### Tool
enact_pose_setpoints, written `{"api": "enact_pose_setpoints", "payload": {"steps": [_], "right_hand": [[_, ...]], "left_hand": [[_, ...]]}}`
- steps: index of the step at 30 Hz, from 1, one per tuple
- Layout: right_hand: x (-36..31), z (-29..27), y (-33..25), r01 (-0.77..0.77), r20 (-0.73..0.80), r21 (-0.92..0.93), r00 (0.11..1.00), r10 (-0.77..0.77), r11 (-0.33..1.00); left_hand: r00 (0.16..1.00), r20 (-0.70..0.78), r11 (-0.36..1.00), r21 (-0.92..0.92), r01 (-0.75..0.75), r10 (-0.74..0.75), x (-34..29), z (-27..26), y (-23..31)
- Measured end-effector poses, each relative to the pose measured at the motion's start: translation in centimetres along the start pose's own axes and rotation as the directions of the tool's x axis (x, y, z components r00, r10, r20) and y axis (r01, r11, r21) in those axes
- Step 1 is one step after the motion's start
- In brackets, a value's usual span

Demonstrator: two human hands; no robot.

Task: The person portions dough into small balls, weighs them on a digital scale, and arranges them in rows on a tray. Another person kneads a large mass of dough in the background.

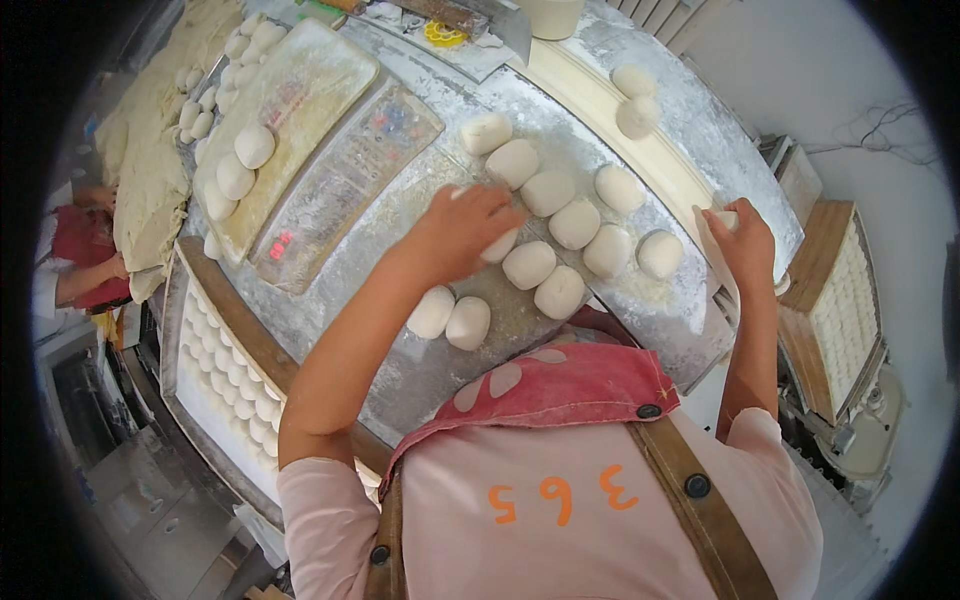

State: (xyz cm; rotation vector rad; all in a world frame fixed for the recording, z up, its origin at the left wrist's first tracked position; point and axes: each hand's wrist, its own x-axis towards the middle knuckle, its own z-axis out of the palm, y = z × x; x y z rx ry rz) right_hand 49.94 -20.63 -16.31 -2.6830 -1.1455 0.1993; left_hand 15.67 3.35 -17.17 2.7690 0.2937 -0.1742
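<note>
Several smooth white dough balls (575, 224) lie in loose rows on the floured worktop in front of me. My left hand (465, 232) reaches over their left side, its fingers curled on a dough ball (498, 247) that shows below them. A little white also shows at its upper edge, mostly covered. Two dough balls (468, 323) sit side by side just below that hand. At the right edge of the worktop, beside a long pale strip (640, 145), my right hand (742, 245) is closed on a white dough piece (727, 220), largely hidden by the fingers.
Left of the balls lie a clear plastic lid (340, 190) and a yellowish board (330, 75) bearing dough balls. Trays of dough balls stand lower left (215, 375) and right (845, 310). At far left another person's hand (120, 266) touches a big dough sheet (150, 150).
</note>
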Motion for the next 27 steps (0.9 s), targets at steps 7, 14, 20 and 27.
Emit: {"api": "enact_pose_setpoints", "payload": {"steps": [7,14,20,27], "right_hand": [[0.6,0.0,-2.2,0.086,0.04,0.058,0.995,-0.088,0.995],[4.4,2.2,-6.8,0.345,0.013,0.089,0.938,-0.348,0.934],[6.9,1.9,-10.4,0.399,-0.003,0.185,0.914,-0.405,0.898],[3.0,3.8,-23.1,0.661,0.014,0.61,0.542,-0.84,0.437]], "left_hand": [[0.991,-0.131,0.993,0.102,0.053,-0.039,-1.5,0.9,4.6],[0.957,-0.15,0.967,0.001,0.253,-0.25,-3.6,1.3,2.6],[0.742,-0.35,0.81,-0.103,0.577,-0.572,-9.6,1.3,-1.4],[0.781,-0.098,0.532,-0.783,0.322,-0.617,-15.4,-4.8,-4.2]]}}
